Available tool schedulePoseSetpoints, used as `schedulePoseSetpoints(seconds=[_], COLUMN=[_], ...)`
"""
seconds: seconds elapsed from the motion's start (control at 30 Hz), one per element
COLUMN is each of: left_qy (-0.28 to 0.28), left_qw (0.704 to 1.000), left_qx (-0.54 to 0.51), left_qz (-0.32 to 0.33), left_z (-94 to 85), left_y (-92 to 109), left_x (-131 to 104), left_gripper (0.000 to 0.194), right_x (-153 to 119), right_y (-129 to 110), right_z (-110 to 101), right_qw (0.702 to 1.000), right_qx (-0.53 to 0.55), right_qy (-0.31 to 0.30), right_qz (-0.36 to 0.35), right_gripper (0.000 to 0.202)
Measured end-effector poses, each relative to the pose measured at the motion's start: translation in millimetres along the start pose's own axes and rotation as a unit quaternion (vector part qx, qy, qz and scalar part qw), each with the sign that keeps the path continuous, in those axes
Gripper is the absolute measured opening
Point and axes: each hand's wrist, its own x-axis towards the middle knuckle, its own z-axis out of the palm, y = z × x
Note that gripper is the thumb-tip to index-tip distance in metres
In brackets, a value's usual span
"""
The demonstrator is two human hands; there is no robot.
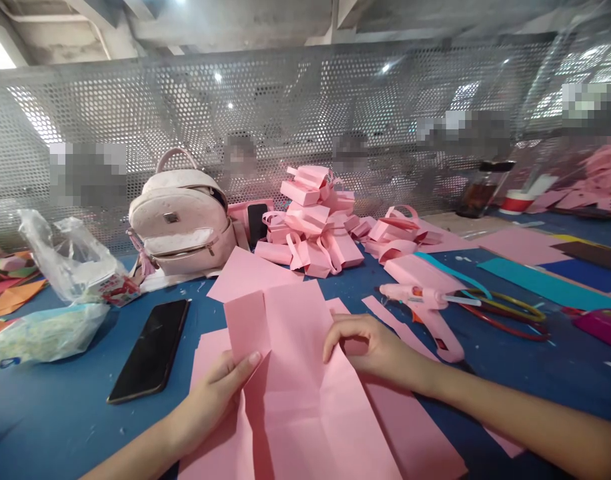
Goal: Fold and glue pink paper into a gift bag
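A creased sheet of pink paper (295, 373) stands partly folded up between my hands, its far flaps raised. My left hand (230, 383) grips its left edge, thumb on the inner face. On the opposite side, my right hand (365, 343) pinches the right flap with bent fingers. More flat pink sheets (410, 427) lie beneath it. Just beyond my right hand is a pink glue gun (430, 310), resting on its side with a glue stick poking out of the back. Farther off rises a pile of folded pink paper pieces with handle-like strips (315, 227).
A black phone (150, 350) lies left of the paper, near plastic bags (60, 333). A pale backpack (185, 220) stands behind. Coloured strips (530, 283), a dark jar (483, 190) and a red-and-white cup (516, 201) are at right. A perforated metal screen (295, 100) borders the blue table.
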Motion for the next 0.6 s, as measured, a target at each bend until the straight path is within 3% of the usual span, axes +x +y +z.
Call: schedulePoseSetpoints(seconds=[0.2,0.33,0.43,0.6], left_qy=[0.029,0.066,0.114,0.147], left_qw=[0.998,0.996,0.993,0.989], left_qx=[0.046,0.06,0.043,-0.018], left_qz=[-0.007,-0.003,0.0,-0.019], left_z=[-4.3,-3.8,-1.8,3.0], left_y=[-3.2,-3.7,-3.7,-2.1], left_x=[-0.4,-0.1,-0.8,-2.5], left_gripper=[0.029,0.034,0.037,0.031], right_x=[-0.9,-2.3,-4.5,-9.6], right_y=[-1.4,3.0,6.0,4.6], right_z=[-5.2,-4.9,-3.9,-3.1], right_qw=[0.997,0.991,0.972,0.888], right_qx=[-0.044,-0.13,-0.216,-0.359], right_qy=[-0.055,-0.008,0.057,0.084], right_qz=[0.034,0.02,-0.077,-0.273], right_gripper=[0.03,0.039,0.039,0.021])
